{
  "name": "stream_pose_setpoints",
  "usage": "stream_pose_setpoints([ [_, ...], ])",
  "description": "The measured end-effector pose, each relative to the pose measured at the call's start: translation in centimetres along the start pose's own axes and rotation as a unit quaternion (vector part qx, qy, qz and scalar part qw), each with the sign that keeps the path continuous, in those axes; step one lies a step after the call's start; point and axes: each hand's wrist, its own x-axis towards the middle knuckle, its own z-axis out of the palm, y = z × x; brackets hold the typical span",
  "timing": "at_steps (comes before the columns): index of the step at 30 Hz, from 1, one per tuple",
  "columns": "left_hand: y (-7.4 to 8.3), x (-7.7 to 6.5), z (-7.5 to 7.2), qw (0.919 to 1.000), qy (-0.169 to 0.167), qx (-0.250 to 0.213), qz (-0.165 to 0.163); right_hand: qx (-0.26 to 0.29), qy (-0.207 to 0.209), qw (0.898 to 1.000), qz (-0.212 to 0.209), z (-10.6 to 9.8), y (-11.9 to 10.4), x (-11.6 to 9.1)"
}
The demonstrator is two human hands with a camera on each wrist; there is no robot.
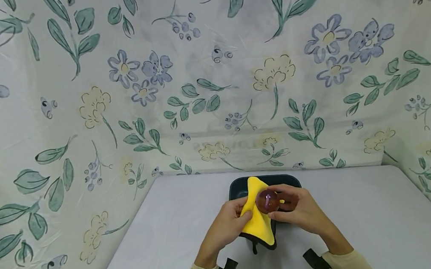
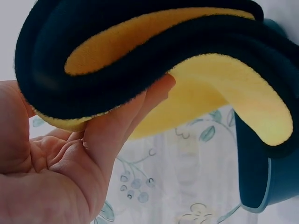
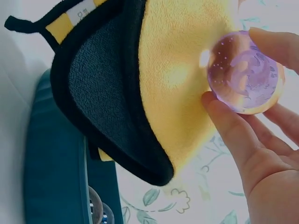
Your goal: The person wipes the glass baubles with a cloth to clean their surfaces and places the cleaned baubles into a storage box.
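My left hand grips a yellow cloth with dark edging, bunched at its middle. In the left wrist view the cloth's dark border folds in an S above the fingers. A clear purple glass ball with a moon and star pattern inside is pinched by my right hand, thumb on one side and fingers on the other. The ball is right against the cloth's yellow face. A dark teal box stands behind and below both hands, partly hidden by them.
Inside the box, clear round pieces show at the edge of the right wrist view. The box stands on a white table. A floral curtain rises behind the table and along its sides.
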Motion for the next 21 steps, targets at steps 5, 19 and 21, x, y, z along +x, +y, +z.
stream_pose_setpoints([
  [5,0.1,-0.3,-0.1,1.0000,-0.003,0.004,-0.004,0.013,0.008,1.000,0.001,0.1,0.0,-0.1],
  [19,0.8,-1.6,-0.4,0.9997,-0.002,0.023,0.006,-0.041,0.041,0.998,0.034,0.6,-0.1,-0.4],
  [21,0.9,-1.8,-0.5,0.9997,-0.002,0.024,0.007,-0.046,0.041,0.998,0.033,0.7,-0.1,-0.4],
])
